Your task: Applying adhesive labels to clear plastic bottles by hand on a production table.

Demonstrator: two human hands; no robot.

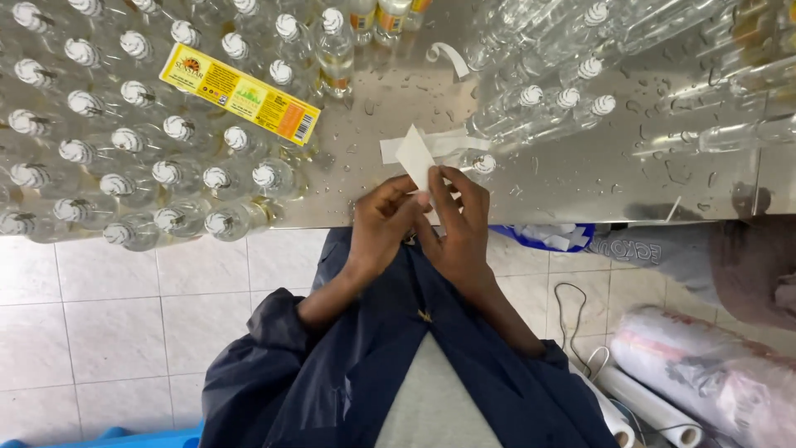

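— What are your hands doing?
— Your left hand (383, 222) and right hand (458, 234) pinch a white label strip (414, 156) together at the tabletop's (580, 178) near edge.
— And beyond?
— Capped clear bottles (166, 174) crowd the far left; a yellow label (239, 93) lies on them.

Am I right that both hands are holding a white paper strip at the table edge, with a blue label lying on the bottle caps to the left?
Not quite. The label on the bottle caps is yellow, not blue. The head view shows it. The rest holds: left hand and right hand both hold the white paper strip at the table edge.
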